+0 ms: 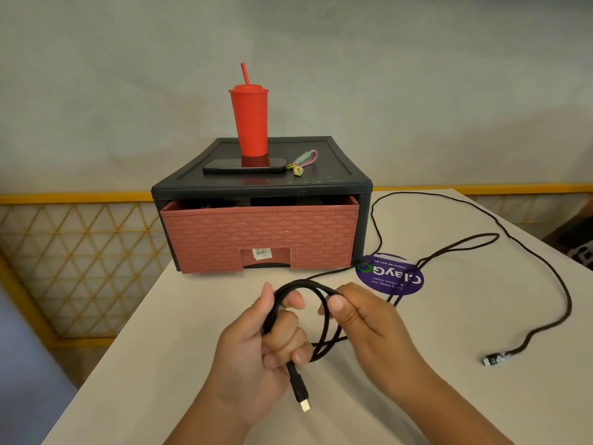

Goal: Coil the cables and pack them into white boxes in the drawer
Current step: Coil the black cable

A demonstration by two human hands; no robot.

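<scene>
Where we work, counter (192,316): most of the cable (568,303) trails loose here.
Drawer (260,236): barely open; white boxes unseen.
Left hand (256,348): grips the few coiled loops.
Right hand (369,319): pinches the loop's top.
Progress: early, we judge; nothing packed.

Your left forearm (205,422) and right forearm (449,412) enter from the lower edge and converge toward the centre, placing both hands close together at the same height. Your left hand (266,335) is turned palm inward, thumb raised and fingers curled firmly round the gathered strands of the cable (301,285), with the plug end hanging below the little finger. Your right hand (369,319) faces it, back of the hand outward, pinching the top of the loop between thumb and curled fingers.
</scene>
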